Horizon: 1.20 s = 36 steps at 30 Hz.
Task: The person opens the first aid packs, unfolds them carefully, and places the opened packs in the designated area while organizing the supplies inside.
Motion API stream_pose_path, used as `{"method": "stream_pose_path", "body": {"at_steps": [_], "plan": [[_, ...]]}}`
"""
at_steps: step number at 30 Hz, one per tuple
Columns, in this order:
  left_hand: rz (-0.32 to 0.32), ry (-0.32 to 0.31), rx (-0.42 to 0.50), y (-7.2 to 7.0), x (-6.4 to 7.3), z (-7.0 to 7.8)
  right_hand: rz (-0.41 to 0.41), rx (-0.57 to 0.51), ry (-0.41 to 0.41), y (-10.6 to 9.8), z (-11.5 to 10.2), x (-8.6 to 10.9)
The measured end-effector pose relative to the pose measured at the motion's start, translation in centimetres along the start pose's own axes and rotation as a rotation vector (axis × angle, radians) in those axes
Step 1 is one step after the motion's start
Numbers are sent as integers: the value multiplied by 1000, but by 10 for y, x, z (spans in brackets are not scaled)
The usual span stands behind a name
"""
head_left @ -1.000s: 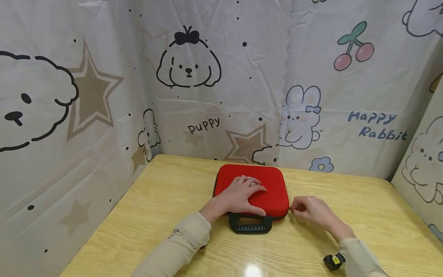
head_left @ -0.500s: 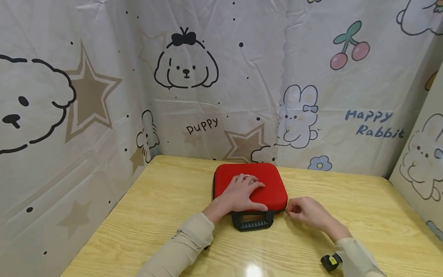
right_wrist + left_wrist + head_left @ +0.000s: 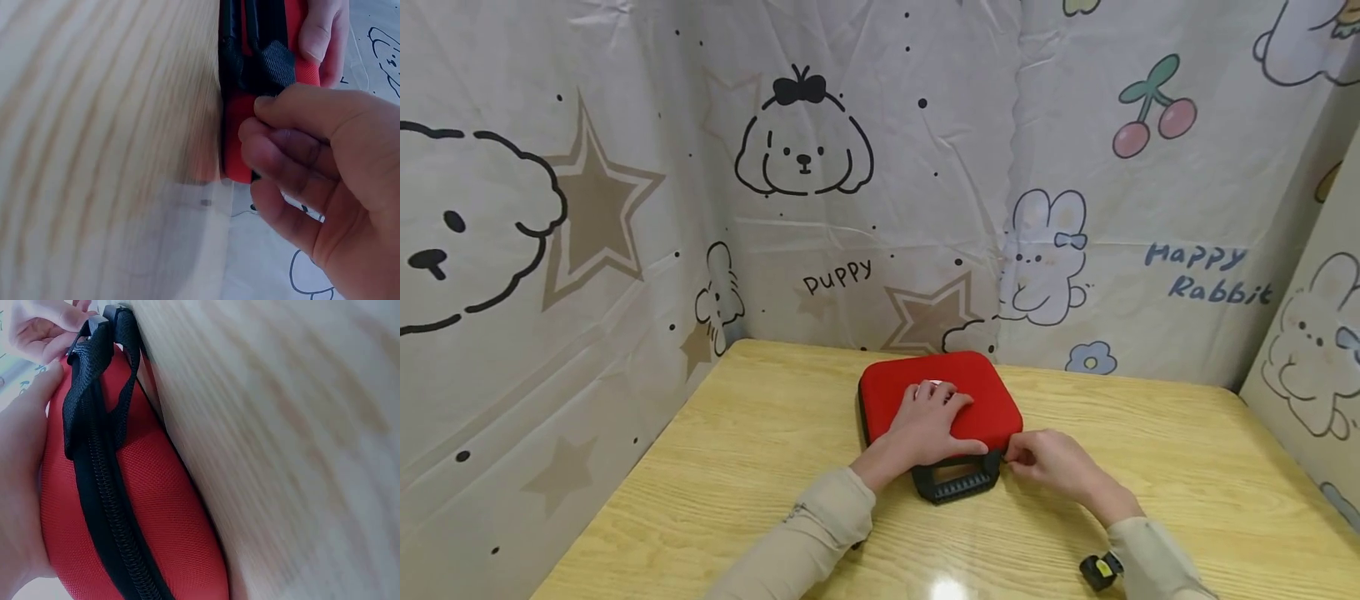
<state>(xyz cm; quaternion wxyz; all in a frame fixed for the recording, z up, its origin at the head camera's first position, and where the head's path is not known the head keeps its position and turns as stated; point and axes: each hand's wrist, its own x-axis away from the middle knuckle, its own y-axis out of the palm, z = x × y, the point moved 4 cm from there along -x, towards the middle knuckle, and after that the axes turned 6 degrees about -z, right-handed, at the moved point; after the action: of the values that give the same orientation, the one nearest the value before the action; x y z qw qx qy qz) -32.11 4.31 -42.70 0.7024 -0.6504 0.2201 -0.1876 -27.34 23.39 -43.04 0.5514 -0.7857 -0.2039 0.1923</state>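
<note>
Red case (image 3: 970, 392) lies flat on the desk (image 3: 752, 467) — left hand (image 3: 925, 425) presses its lid with flat fingers; right hand (image 3: 1048, 462) pinches the near-right corner by the black handle (image 3: 958, 483).

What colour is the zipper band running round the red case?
Black, against the red case; the zipper band shows best in the left wrist view.

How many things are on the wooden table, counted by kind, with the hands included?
Red zip case with black handle: 1
Hands on the case: 2, the left hand resting flat on its lid, the right hand curled at its near right corner
Total: 3, all on the wooden table
</note>
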Motion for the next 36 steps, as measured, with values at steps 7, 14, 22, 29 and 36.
{"method": "stream_pose_path", "body": {"at_steps": [7, 14, 22, 29, 36], "plan": [[-34, 79, 83, -2, 5, -15, 36, 57, 48, 0, 2, 1], [-117, 77, 164, -7, 15, -52, 38, 50, 107, 0, 12, 0], [-300, 80, 183, -21, 17, -58, 65, 33, 147, -11, 28, 1], [-274, 55, 110, -23, 16, -46, 85, -53, 102, -10, 29, 3], [-212, 11, 67, -16, 19, -40, 37, -120, 71, -2, 15, 1]]}}
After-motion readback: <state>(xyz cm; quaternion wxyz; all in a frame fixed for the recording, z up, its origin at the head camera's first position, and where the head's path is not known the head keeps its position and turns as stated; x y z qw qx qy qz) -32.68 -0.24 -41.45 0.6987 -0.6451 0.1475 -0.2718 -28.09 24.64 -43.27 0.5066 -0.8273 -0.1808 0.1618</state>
